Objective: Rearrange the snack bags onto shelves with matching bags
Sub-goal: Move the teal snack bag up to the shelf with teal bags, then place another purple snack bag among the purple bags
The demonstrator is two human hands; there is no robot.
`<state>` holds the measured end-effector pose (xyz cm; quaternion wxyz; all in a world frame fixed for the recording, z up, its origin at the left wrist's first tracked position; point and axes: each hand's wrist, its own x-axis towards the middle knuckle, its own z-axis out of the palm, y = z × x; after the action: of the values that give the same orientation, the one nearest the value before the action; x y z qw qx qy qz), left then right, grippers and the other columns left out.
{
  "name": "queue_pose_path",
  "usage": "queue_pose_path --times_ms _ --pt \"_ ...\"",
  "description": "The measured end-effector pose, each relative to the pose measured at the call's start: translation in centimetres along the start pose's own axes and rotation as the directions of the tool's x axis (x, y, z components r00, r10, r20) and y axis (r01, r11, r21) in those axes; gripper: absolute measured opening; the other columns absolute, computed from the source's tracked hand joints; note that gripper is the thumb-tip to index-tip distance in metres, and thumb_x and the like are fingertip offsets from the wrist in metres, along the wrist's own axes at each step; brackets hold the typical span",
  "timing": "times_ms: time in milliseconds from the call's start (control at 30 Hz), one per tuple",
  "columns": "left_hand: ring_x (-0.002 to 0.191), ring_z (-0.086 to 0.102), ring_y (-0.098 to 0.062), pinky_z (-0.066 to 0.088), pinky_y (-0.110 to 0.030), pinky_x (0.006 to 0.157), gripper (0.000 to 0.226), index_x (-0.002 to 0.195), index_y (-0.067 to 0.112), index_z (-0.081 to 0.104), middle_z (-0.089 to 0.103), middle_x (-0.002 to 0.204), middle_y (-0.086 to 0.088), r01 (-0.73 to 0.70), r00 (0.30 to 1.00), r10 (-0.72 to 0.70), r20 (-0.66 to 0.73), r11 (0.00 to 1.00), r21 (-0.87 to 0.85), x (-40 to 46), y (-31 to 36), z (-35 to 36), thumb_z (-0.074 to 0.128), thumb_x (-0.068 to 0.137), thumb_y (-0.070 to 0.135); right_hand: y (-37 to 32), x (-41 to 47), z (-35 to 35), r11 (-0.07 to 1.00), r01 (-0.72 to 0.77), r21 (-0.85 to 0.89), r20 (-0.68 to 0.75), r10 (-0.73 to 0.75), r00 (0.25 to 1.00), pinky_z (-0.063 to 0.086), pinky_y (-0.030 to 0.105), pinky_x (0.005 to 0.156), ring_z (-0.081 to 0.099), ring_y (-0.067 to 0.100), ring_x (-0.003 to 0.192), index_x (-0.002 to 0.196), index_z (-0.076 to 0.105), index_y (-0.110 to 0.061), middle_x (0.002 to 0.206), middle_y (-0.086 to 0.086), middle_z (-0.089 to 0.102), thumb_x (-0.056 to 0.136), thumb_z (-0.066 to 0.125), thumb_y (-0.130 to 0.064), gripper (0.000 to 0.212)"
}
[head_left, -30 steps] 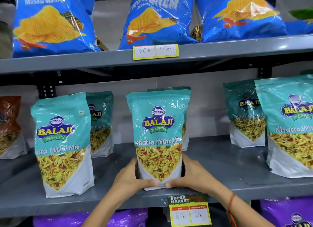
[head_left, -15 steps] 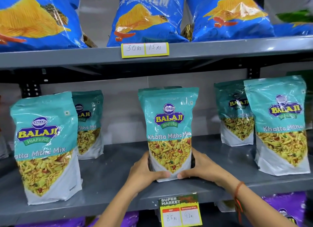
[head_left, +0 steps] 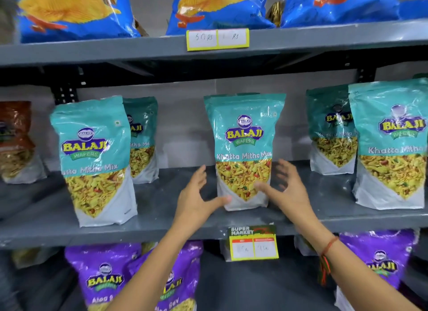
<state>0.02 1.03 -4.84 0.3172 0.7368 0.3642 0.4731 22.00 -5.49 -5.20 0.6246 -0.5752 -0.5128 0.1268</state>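
A teal Khatta Mitha Mix bag (head_left: 244, 146) stands upright in the middle of the grey middle shelf (head_left: 162, 225). My left hand (head_left: 196, 199) is open just left of its base, thumb tip near the bag's lower corner. My right hand (head_left: 284, 187) is open to the right of the bag, fingers spread, thumb in front of its lower part. Neither hand grips the bag. More teal bags of the same kind stand on this shelf: one at the front left (head_left: 95, 160), one behind it (head_left: 142, 139), two at the right (head_left: 391, 143) (head_left: 331, 130).
Blue chip bags (head_left: 74, 9) fill the top shelf, above a yellow price tag (head_left: 217, 39). Purple Balaji bags (head_left: 104, 278) stand on the bottom shelf. A brown bag (head_left: 15, 141) sits at the far left of the middle shelf. A supermarket price label (head_left: 253, 242) hangs below the middle shelf's edge.
Both hands held the base of the middle teal bag; now they have let go and opened, spread apart on either side. The bag stays standing on the shelf.
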Motion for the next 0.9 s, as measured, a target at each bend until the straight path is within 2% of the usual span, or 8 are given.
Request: queue_pose_path --times_ms 100,200,367,467,533,667,800,900 --pt "0.123 0.054 -0.006 0.043 -0.022 0.102 0.084 0.139 0.024 0.046 0.055 0.138 0.002 -0.049 0.984 0.03 -0.174 0.993 -0.106 -2.6 0.3 -1.9 0.087 0.065 0.027 -2.4 -3.3 1.2 0.989 0.128 0.07 -0.197 -0.112 0.974 0.05 0.032 0.096 0.06 0.013 0.113 0.13 0.051 -0.021 0.129 0.0 0.06 0.07 0.081 -0.047 0.072" --pt "0.112 0.062 -0.002 0.05 -0.019 0.093 0.063 0.127 0.026 0.058 0.065 0.124 0.006 -0.055 0.945 -0.007 -0.327 0.982 -0.179 -5.4 -0.6 -3.8 0.084 0.07 0.023 -3.6 -7.2 3.8 0.972 0.212 0.099 -0.203 -0.189 0.961 0.05 0.023 0.087 0.062 0.01 0.104 0.118 0.059 -0.019 0.116 -0.003 0.064 0.077 0.079 -0.034 0.048" --pt "0.096 0.066 -0.002 0.049 -0.008 0.078 0.033 0.119 0.016 0.063 0.069 0.107 0.005 0.011 0.877 -0.078 -0.475 0.99 -0.141 -10.6 -6.0 -5.9 0.07 0.086 0.014 -0.9 -14.5 9.4 0.967 0.227 0.112 0.069 -0.235 0.969 0.043 0.008 0.08 0.061 -0.002 0.093 0.102 0.064 -0.027 0.098 -0.016 0.063 0.077 0.079 -0.031 0.03" --pt "0.099 0.066 -0.021 0.048 -0.007 0.073 0.029 0.105 0.019 0.06 0.066 0.103 -0.001 0.159 0.853 -0.173 -0.492 0.985 -0.071 -14.1 -12.6 -6.3 0.059 0.087 -0.004 3.9 -16.8 12.2 0.992 0.065 0.111 0.234 -0.09 0.968 0.045 0.009 0.073 0.063 0.002 0.085 0.094 0.066 -0.03 0.095 -0.014 0.067 0.076 0.083 -0.025 0.025" --pt "0.098 0.066 -0.031 0.051 -0.011 0.071 0.039 0.099 0.021 0.055 0.063 0.096 0.003 0.29 0.836 -0.281 -0.47 0.955 -0.055 -16.5 -17.1 -6.2 0.058 0.078 -0.012 7.7 -17.4 13.9 0.986 -0.142 0.087 0.306 0.109 0.946 0.048 0.013 0.069 0.065 0.009 0.08 0.093 0.065 -0.032 0.096 -0.012 0.069 0.074 0.084 -0.027 0.027" --pt "0.105 0.058 -0.026 0.047 -0.04 0.091 0.067 0.11 0.021 0.045 0.058 0.104 0.001 0.561 0.786 -0.555 -0.273 0.825 -0.061 -19.5 -24.3 -5.8 0.073 0.05 0.019 14.8 -17.8 17.6 0.918 -0.386 -0.093 0.507 0.377 0.775 0.05 0.014 0.069 0.063 0.017 0.091 0.117 0.052 -0.027 0.102 -0.011 0.061 0.069 0.088 -0.021 0.06" --pt "0.111 0.056 -0.014 0.05 -0.023 0.086 0.102 0.138 0.029 0.029 0.053 0.124 0.004 0.656 0.754 -0.657 0.018 0.754 0.023 -20.0 -29.5 -5.6 0.083 0.052 0.023 19.1 -18.6 20.9 0.894 -0.335 -0.297 0.674 0.445 0.589 0.057 0.04 0.081 0.063 0.017 0.095 0.136 0.037 -0.025 0.11 -0.001 0.065 0.058 0.086 -0.028 0.092" --pt "0.102 0.059 -0.013 0.05 -0.014 0.074 0.084 0.128 0.038 0.035 0.059 0.114 0.003 0.663 0.744 -0.664 0.072 0.747 0.036 -20.0 -30.3 -4.8 0.085 0.066 0.009 20.7 -19.1 22.3 0.878 -0.359 -0.317 0.696 0.472 0.541 0.054 0.018 0.072 0.063 0.017 0.099 0.14 0.036 -0.021 0.113 -0.001 0.065 0.06 0.088 -0.023 0.096"
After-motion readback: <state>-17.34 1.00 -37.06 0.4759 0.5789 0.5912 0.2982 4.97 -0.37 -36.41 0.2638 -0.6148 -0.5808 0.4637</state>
